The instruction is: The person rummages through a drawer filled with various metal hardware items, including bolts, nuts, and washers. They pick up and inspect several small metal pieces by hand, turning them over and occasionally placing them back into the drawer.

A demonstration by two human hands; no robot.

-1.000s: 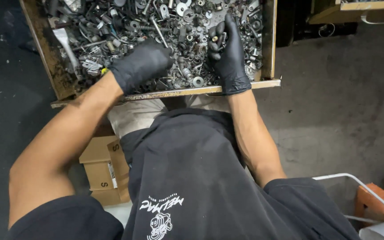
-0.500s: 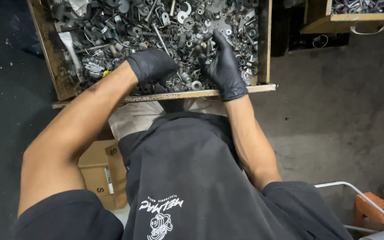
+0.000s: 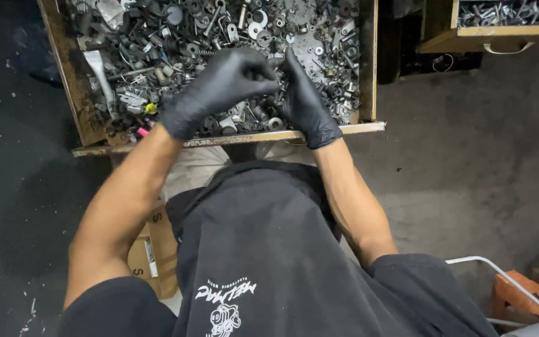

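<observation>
A wooden drawer (image 3: pixel 369 75) stands pulled out in front of me, filled with loose metal hardware (image 3: pixel 182 37): bolts, nuts, washers and brackets. Both my hands wear black gloves and hover over the heap near the drawer's front edge. My left hand (image 3: pixel 219 87) is curled, its fingertips pinched together. My right hand (image 3: pixel 305 100) reaches up beside it, and its fingertips meet the left ones. They pinch a small metal part (image 3: pixel 277 70) between them, mostly hidden by the gloves.
A second wooden drawer of hardware (image 3: pixel 469 31) sticks out at the upper right. Cardboard boxes (image 3: pixel 154 249) sit on the floor by my left leg. A white metal frame (image 3: pixel 500 271) and an orange stool (image 3: pixel 519 296) are at the lower right, on concrete floor.
Both hands have lifted off the heap and come together at the fingertips over the drawer's front middle. The left hand has moved right toward the right hand.
</observation>
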